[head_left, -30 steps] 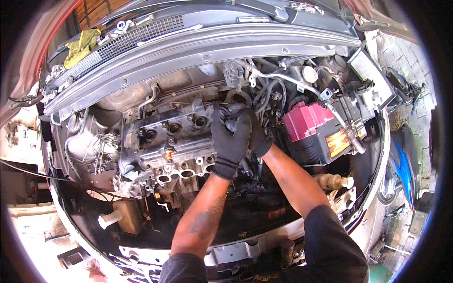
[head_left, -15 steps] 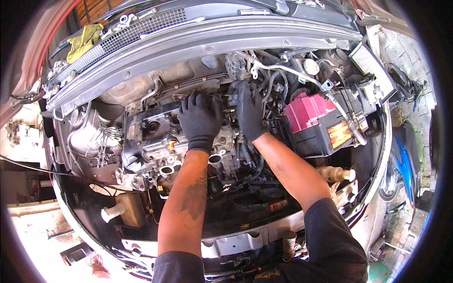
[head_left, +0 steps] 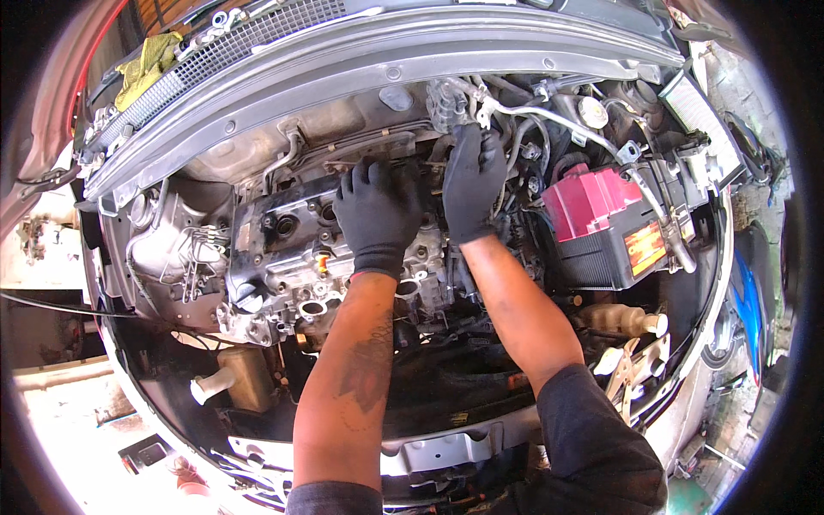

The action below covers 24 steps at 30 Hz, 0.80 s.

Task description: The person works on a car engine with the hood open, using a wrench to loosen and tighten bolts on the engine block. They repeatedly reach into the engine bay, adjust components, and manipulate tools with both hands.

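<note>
My left hand (head_left: 378,206), in a black glove, lies over the right end of the engine's black valve cover (head_left: 257,232). Its fingers bend down past the far edge, and their tips are hidden. Just to the right, my right hand (head_left: 475,189), gloved in black too, is raised with curled fingers below a metal pipe fitting (head_left: 449,103). Whatever either hand holds is too small or too covered to name. An orange-topped dipstick handle (head_left: 323,263) stands left of my left wrist, above the round metal ports (head_left: 316,307).
A battery with a dark red cover (head_left: 579,206) sits to the right, and a pale pipe (head_left: 558,120) runs above it. A yellow cloth (head_left: 148,69) lies at the far left on the cowl (head_left: 266,39). Near the front left is a tan reservoir (head_left: 245,378).
The view has shifted slightly. My right hand has moved a little up and right, its fingers higher beside the pipe fitting. My left hand stays at about the same spot on the engine.
</note>
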Each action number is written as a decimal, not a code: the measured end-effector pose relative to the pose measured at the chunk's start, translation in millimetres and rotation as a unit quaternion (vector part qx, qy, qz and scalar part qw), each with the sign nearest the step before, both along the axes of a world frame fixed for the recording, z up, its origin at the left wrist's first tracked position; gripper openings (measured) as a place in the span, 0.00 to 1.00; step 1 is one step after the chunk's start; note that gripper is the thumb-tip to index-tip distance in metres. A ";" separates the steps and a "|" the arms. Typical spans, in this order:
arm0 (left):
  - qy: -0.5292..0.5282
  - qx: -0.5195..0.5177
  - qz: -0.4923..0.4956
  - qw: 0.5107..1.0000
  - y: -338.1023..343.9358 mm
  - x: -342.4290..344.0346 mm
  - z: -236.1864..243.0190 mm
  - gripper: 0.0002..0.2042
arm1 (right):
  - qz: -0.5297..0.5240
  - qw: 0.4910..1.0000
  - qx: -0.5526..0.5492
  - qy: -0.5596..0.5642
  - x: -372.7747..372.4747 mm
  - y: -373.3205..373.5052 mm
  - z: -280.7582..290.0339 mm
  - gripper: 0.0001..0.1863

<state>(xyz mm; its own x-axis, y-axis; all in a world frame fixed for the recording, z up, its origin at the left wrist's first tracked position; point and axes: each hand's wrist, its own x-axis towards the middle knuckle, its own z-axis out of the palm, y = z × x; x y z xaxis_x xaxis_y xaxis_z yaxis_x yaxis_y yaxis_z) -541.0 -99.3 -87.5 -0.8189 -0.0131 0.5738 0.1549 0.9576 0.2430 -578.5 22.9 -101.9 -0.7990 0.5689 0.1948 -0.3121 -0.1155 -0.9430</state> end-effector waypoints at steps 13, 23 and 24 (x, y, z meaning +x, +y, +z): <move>-0.038 -0.007 0.002 0.999 0.4 -0.7 -1.0 0.19 | 0.019 0.967 0.254 0.015 -21.7 6.3 -6.4 0.15; -0.075 -0.035 0.024 0.996 6.9 1.1 4.0 0.21 | -0.019 0.961 0.274 -0.027 -37.4 -1.2 8.4 0.18; -0.106 -0.041 0.033 0.993 6.6 2.9 7.2 0.22 | -0.030 0.961 0.275 -0.030 -41.8 -1.7 10.6 0.18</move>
